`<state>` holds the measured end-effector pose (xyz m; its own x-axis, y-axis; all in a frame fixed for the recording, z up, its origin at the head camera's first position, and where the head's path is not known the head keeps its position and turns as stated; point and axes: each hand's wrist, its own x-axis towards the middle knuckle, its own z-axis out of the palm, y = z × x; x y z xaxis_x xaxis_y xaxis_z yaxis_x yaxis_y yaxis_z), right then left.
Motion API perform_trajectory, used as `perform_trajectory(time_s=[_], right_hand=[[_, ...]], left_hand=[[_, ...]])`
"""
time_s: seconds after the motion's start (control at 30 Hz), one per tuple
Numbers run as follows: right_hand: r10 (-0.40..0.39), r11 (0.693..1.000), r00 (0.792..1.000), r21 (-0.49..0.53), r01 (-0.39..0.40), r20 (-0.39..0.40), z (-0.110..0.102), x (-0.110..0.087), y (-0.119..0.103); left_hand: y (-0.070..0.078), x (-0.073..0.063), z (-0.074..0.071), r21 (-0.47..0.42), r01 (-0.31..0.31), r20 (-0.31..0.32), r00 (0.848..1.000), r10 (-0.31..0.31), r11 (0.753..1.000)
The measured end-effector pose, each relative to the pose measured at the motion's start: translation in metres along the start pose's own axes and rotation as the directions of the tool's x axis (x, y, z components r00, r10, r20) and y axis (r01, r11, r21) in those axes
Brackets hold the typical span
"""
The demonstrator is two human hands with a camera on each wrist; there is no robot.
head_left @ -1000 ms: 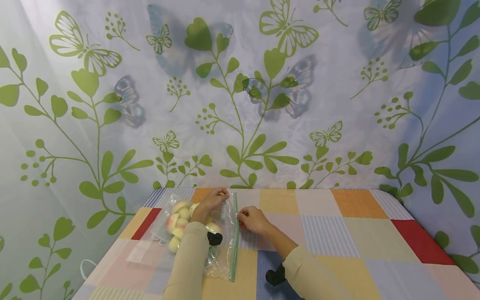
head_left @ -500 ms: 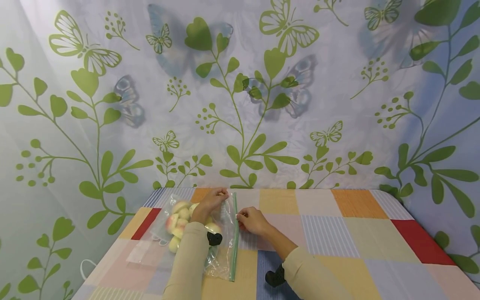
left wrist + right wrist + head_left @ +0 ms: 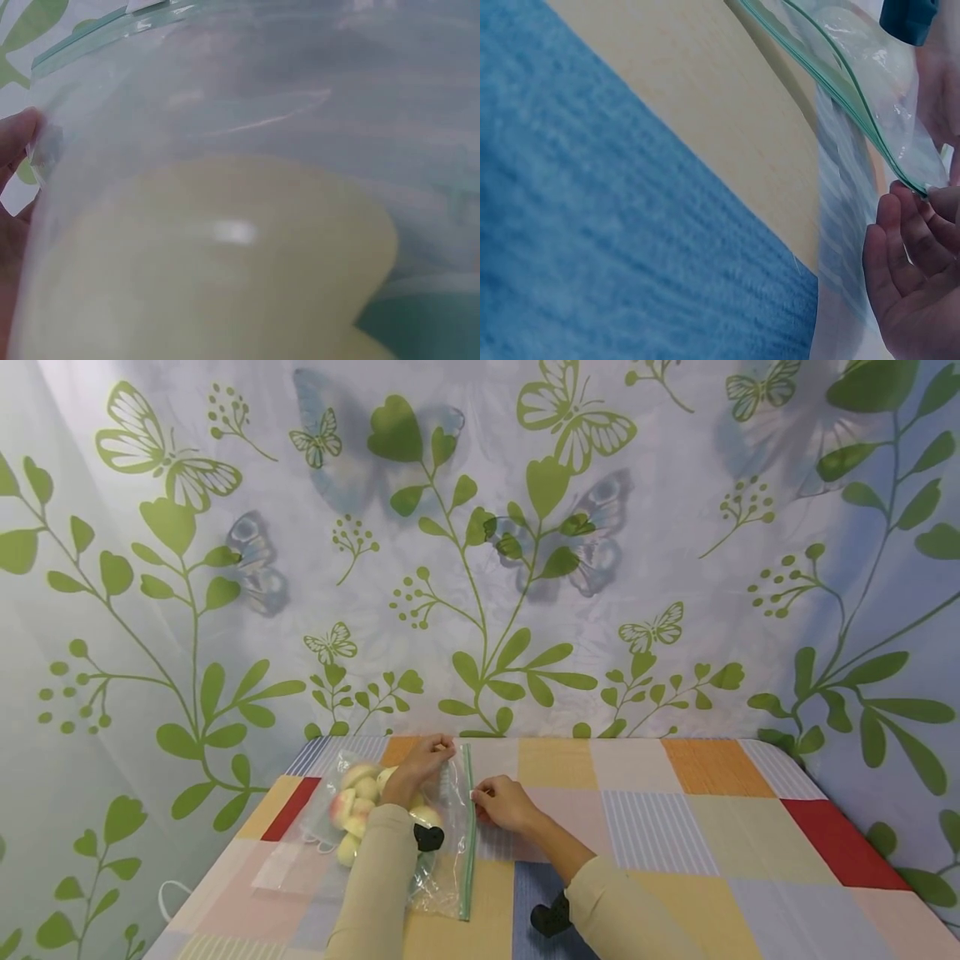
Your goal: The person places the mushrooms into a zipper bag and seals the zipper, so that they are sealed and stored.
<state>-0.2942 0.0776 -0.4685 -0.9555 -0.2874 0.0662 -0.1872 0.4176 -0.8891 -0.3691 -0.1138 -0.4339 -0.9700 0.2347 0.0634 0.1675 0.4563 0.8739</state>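
Note:
A clear zip bag lies on the left half of the table, its green zip running along the right side. Pale yellow fruits, some blushed pink, fill it; one looms large through the plastic in the left wrist view. My left hand reaches across the bag and pinches its far edge near the zip. With thumb and fingers, my right hand pinches a small white slider on the zip. In the right wrist view, two green zip strips stand apart nearer me and meet at these fingertips.
A patchwork cloth covers the table. Black wrist devices sit at both sleeves. Behind the table's far edge hangs a curtain with leaves and butterflies. A white loop shows beside the table at left.
My right hand has crept very slightly toward me along the green zip. The left hand and the bag look practically unmoved.

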Motion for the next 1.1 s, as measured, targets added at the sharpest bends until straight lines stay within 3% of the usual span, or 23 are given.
perform_trajectory(time_s=[0.23, 0.47, 0.73, 1.1], right_hand=[[-0.015, 1.000, 1.000, -0.016, 0.015, 0.004, -0.0010, -0.0022, -0.0004], [-0.033, 0.999, 0.999, -0.030, 0.033, 0.011, -0.0019, -0.0052, -0.0021], [-0.031, 0.998, 0.999, -0.046, 0.032, 0.012, -0.0018, -0.0074, -0.0033], [-0.052, 0.996, 0.998, -0.066, 0.054, 0.032, 0.0001, -0.0097, -0.0028]], left_hand=[[-0.0014, 0.0018, -0.0005, -0.006, -0.005, 0.008, 1.000, 0.005, 1.000], [-0.0021, -0.0004, -0.0053, -0.024, -0.078, 0.046, 0.996, 0.079, 0.997], [0.0013, 0.0010, -0.0012, 0.017, -0.017, 0.008, 1.000, 0.017, 1.000], [-0.0023, 0.0028, -0.0021, 0.044, -0.023, 0.004, 1.000, 0.023, 0.999]])
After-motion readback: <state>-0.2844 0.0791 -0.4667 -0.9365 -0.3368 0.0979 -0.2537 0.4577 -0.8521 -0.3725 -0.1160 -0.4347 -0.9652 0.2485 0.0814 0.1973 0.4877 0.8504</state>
